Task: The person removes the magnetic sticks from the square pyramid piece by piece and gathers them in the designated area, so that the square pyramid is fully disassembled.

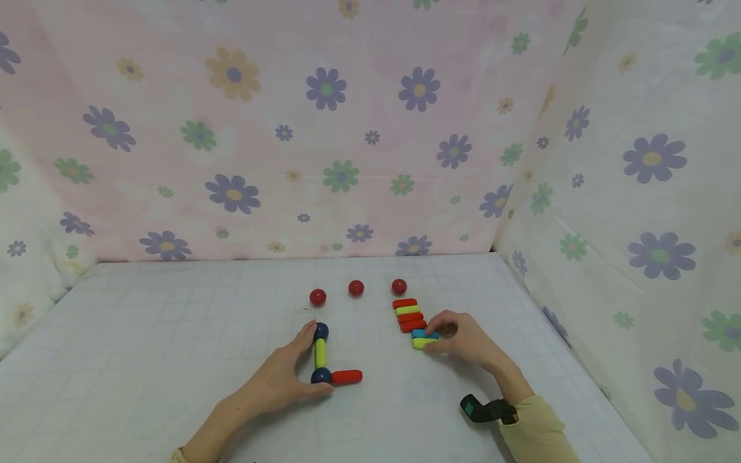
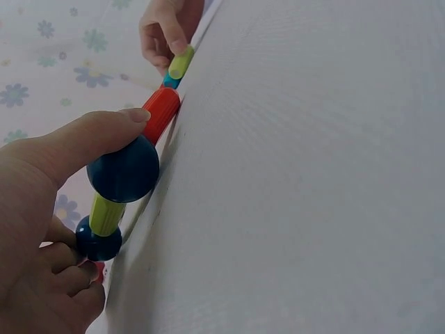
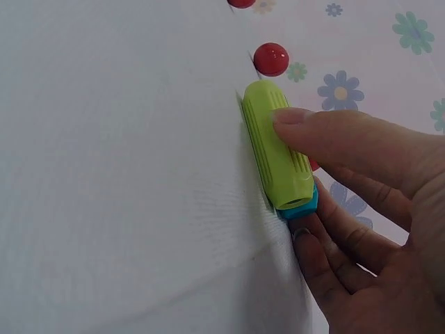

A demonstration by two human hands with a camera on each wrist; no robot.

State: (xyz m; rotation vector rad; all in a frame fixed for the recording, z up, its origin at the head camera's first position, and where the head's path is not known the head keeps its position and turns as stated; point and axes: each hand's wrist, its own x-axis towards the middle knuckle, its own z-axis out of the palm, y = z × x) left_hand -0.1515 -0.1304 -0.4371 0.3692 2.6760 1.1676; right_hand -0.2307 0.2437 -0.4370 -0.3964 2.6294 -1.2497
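Observation:
My left hand [image 1: 283, 373] holds an L-shaped toy built from two dark blue balls, a yellow-green rod [image 1: 320, 354] and a red rod [image 1: 347, 377]. Its thumb lies against the near ball [image 2: 124, 169], with a fingertip at the far ball [image 1: 321, 331]. On the right, my right hand [image 1: 463, 337] is at the near end of a row of short ribbed rods. The thumb presses on the nearest yellow-green rod [image 3: 274, 142], while fingers curl behind it by the blue rod [image 1: 424, 334], pinching from both sides. Blue is partly hidden in the right wrist view.
Beyond the blue rod, the row continues with red rods [image 1: 413, 326] and a yellow-green rod [image 1: 408, 310]. Three red balls [image 1: 356, 288] lie apart across the back of the white table [image 1: 173, 321]. Flowered cloth [image 1: 370, 128] hangs behind and at the sides.

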